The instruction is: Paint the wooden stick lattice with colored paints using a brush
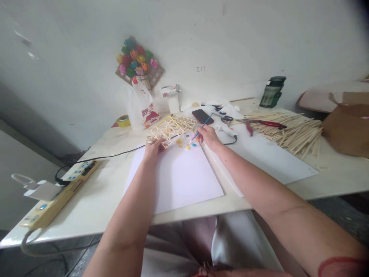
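Note:
My left hand [155, 147] grips the near left corner of a wooden stick lattice [173, 127], whose far edge is partly yellow. In my right hand [208, 136] is a thin blue paintbrush [205, 122], slanting down to the left. Its tip touches or hovers just over a yellow paint blob [188, 147]; I cannot tell which. Blue, orange and other small dabs of paint lie around that blob on a white sheet [184, 181]. The lattice rests at the sheet's far end, tilted a little.
A power strip [66, 192] with a charger lies on the left. Behind stand a plastic bag [140, 105], yellow tape [123, 121] and a white container [173, 103]. To the right are a phone [202, 116], scissors [227, 119], red-handled pliers [268, 123], many wooden sticks [294, 134] and a green bottle [272, 92].

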`<move>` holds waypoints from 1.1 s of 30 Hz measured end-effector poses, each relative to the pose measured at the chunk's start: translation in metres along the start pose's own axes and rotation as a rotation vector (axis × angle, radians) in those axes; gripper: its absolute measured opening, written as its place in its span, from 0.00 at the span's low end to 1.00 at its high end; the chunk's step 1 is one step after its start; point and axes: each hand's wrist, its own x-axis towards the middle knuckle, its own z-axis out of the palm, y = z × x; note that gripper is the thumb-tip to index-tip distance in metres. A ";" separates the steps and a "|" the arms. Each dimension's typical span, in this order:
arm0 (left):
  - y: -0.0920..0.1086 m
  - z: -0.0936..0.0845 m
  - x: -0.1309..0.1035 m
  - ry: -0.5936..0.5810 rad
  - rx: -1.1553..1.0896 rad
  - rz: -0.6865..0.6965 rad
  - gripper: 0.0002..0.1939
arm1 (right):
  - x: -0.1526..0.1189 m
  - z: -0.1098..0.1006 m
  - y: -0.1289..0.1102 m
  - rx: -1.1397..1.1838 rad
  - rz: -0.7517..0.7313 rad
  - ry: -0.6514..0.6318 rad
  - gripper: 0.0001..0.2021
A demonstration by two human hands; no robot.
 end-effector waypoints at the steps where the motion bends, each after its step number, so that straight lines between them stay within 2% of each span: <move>1: 0.000 0.000 0.000 0.000 -0.002 0.001 0.20 | 0.000 0.000 -0.001 -0.003 0.004 0.005 0.13; 14: -0.001 0.000 0.002 0.023 0.036 -0.023 0.16 | 0.002 -0.003 0.004 0.009 0.018 0.068 0.13; 24: -0.002 0.000 0.004 0.036 0.065 -0.020 0.18 | -0.001 -0.001 0.004 0.008 -0.012 0.028 0.15; 28: -0.003 0.000 0.004 0.037 0.074 -0.015 0.19 | 0.001 -0.002 0.001 0.083 0.004 0.094 0.16; 33: -0.003 0.000 0.004 0.022 0.101 -0.003 0.19 | 0.006 -0.006 0.002 0.141 -0.054 0.174 0.16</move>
